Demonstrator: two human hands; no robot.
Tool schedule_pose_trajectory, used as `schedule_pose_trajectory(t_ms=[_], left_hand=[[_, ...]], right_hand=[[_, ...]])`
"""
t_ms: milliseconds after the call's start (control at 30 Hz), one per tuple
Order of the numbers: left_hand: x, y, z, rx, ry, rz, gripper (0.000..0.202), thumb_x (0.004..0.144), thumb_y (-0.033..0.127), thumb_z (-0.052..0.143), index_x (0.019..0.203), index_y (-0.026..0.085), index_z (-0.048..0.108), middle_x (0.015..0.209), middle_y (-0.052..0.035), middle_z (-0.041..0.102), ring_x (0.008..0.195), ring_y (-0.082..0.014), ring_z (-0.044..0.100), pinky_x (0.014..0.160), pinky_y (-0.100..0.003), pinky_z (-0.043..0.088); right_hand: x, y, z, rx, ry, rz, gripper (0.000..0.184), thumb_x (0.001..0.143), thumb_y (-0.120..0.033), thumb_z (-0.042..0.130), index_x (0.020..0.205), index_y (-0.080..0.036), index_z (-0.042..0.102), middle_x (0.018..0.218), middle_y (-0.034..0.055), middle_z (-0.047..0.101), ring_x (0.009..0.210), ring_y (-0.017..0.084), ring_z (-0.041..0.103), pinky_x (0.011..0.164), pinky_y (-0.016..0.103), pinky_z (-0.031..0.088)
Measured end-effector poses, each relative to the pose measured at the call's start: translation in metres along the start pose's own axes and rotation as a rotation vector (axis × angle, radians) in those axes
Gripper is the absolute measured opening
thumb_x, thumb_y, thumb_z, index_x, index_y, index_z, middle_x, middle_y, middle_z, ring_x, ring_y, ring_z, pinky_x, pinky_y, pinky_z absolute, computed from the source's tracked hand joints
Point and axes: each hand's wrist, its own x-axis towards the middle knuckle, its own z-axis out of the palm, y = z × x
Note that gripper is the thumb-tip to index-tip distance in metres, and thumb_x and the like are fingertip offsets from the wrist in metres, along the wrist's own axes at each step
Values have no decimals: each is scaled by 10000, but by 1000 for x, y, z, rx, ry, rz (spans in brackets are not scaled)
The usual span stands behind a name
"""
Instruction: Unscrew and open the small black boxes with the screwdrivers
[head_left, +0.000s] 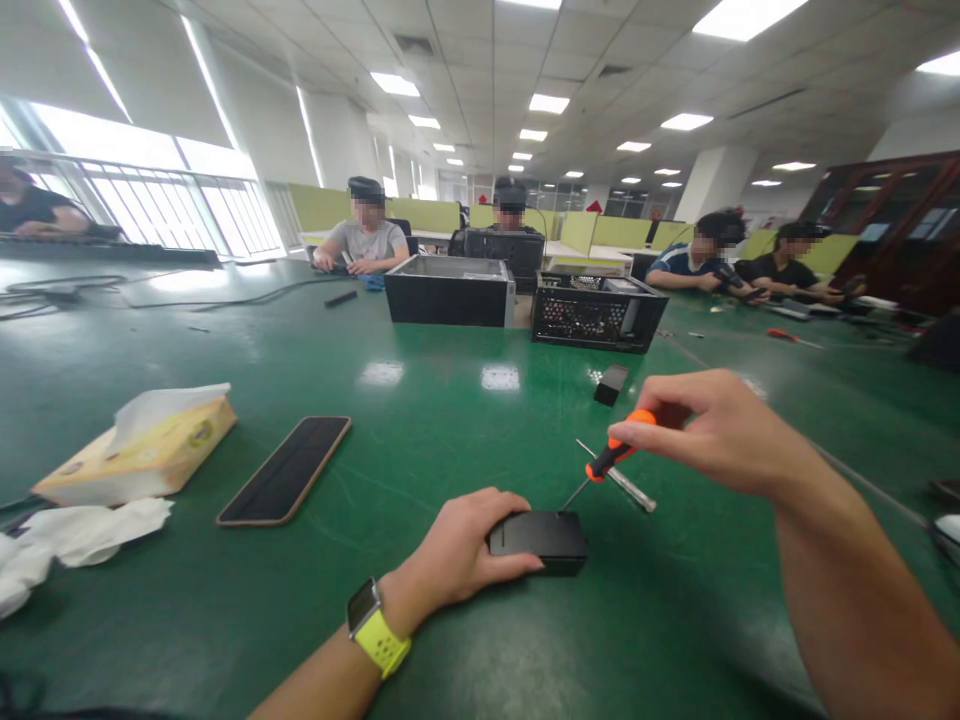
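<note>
My left hand [472, 545] grips a small black box [541, 540] by its left end, thumb on the near side and fingers on the far side. The box lies on the green tabletop [420, 450]. In my right hand [709, 425] is an orange and black screwdriver [606, 455], held by the handle's top. Its shaft slants down to the left, and the tip meets the far right part of the box's top. Behind it lies a second screwdriver with a clear handle [634, 489]. Farther off sits another small black block [612, 384].
A phone [289, 472] and a tissue pack [142, 450] with crumpled tissues [82, 535] lie at left. Two open computer cases [450, 300] stand at the back. Another orange screwdriver [787, 336] lies far right. Several people sit around the table.
</note>
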Motion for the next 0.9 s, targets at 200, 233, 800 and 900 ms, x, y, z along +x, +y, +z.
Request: schedule_pose_trajectory(t_ms=[200,233,800,900], left_hand=[[0,0,-1,-5,10,31,425,816,516,682,1091,196,627,978,-59,699,859,-223,652,744,-289,477],[-1,0,-1,-7,11,31,424,815,512,686,1090,195,629,984,-60,700,864,-224,654,747,-291,480],[0,1,-1,-32,40,38,393,787,454,726,1056,178,650,975,-63,719,862,-222,668,754,-293,492],[1,1,-1,-45,36,37,384,788,460,723,1043,182,648,954,-54,714,840,-211,663,745,-285,489]], right_hand=[[1,3,1,4,-13,-1,367,835,-521,619,678,-192,661,553,-23,544,501,100,451,455,217,337],[0,3,0,6,-18,-5,349,837,-510,620,695,-195,671,558,-22,551,503,101,456,459,216,341],[-3,2,-4,6,-42,-29,315,843,-495,612,787,-200,709,620,-14,626,522,113,525,490,241,374],[-4,0,-3,-15,-15,-8,374,824,-530,623,675,-190,672,538,-21,568,482,107,472,457,236,339]])
